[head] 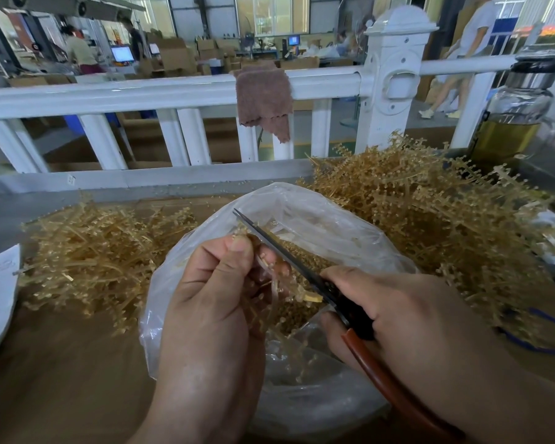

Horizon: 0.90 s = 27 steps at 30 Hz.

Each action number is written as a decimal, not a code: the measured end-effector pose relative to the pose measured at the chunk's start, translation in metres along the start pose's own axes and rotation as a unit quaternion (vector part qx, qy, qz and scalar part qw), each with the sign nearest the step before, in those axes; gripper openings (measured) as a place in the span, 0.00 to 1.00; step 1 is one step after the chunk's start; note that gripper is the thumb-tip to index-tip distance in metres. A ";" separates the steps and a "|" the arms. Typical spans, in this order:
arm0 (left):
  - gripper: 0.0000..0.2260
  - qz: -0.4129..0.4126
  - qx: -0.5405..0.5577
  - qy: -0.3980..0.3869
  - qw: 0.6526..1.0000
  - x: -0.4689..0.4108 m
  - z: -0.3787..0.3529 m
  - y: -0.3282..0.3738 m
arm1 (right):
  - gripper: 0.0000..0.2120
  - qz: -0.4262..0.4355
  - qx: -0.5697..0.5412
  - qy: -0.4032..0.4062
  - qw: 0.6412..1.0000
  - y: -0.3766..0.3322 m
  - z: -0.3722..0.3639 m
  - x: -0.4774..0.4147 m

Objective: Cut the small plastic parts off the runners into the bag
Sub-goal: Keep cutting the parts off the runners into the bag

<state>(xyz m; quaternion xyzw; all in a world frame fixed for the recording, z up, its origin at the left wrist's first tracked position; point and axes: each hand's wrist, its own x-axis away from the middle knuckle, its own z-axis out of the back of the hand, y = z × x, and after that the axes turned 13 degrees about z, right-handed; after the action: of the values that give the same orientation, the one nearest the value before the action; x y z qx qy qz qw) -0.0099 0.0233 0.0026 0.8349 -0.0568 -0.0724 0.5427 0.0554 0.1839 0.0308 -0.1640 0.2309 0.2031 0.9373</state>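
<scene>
At centre frame, the left hand pinches a runner over the open bag. The right hand grips scissors, blades against it. Cuts are best kept low over the bag's mouth, so parts drop inside.

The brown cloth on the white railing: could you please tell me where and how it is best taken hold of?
Pinch the brown cloth at its top fold, where it lies over the white rail, coming down from above. It is draped across the rail with a long flap hanging on the near side, so lifting at the fold should free it.
</scene>
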 end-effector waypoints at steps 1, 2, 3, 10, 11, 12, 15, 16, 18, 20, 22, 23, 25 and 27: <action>0.08 -0.002 -0.006 0.001 1.000 0.000 0.001 0.000 | 0.14 0.000 0.000 -0.003 1.000 0.000 0.000 0.000; 0.07 -0.002 -0.012 0.002 1.000 0.000 0.001 0.000 | 0.15 0.001 -0.001 -0.007 1.000 0.000 0.001 -0.001; 0.07 -0.002 -0.016 0.003 1.000 0.001 0.001 0.001 | 0.15 0.003 -0.001 -0.009 1.000 0.000 0.001 -0.001; 0.07 0.027 0.054 -0.003 0.998 0.006 -0.007 0.006 | 0.15 -0.009 -0.016 -0.037 0.999 0.001 0.007 0.000; 0.07 0.034 0.081 -0.004 0.996 0.007 -0.009 0.006 | 0.14 -0.011 -0.014 -0.040 0.999 0.001 0.007 0.001; 0.07 0.038 0.093 -0.005 0.995 0.007 -0.010 0.007 | 0.13 -0.014 -0.013 -0.045 0.999 0.001 0.007 0.000; 0.08 0.042 0.105 0.000 0.994 0.006 -0.012 0.007 | 0.13 -0.019 -0.012 -0.049 0.999 0.001 0.005 0.000; 0.08 0.044 0.106 0.003 0.993 0.006 -0.012 0.007 | 0.13 -0.022 -0.017 -0.049 0.998 0.001 0.005 0.000; 0.07 0.048 0.101 0.001 0.994 0.004 -0.012 0.008 | 0.13 -0.041 -0.048 -0.048 0.997 0.001 0.005 0.000; 0.08 0.041 0.095 -0.004 0.995 0.003 -0.012 0.007 | 0.10 -0.066 -0.112 -0.022 0.991 0.003 0.007 -0.001; 0.07 0.033 0.086 -0.005 0.996 0.002 -0.011 0.007 | 0.08 -0.084 -0.174 0.039 0.980 0.008 0.009 -0.002; 0.07 0.031 0.082 -0.007 0.996 0.002 -0.010 0.007 | 0.09 -0.099 -0.214 0.067 0.969 0.010 0.010 -0.003; 0.07 0.032 0.075 -0.012 0.997 0.003 -0.010 0.007 | 0.12 -0.121 -0.308 0.096 0.939 0.011 0.011 -0.003; 0.07 0.026 0.058 -0.010 0.998 0.006 -0.010 0.007 | 0.17 -0.119 -0.408 0.111 0.898 0.011 0.009 -0.002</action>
<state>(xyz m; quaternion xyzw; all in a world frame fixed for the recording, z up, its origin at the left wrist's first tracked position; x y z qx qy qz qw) -0.0025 0.0282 0.0129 0.8623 -0.0883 -0.0634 0.4946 0.0520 0.1960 0.0371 -0.5801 0.2085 0.1472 0.7735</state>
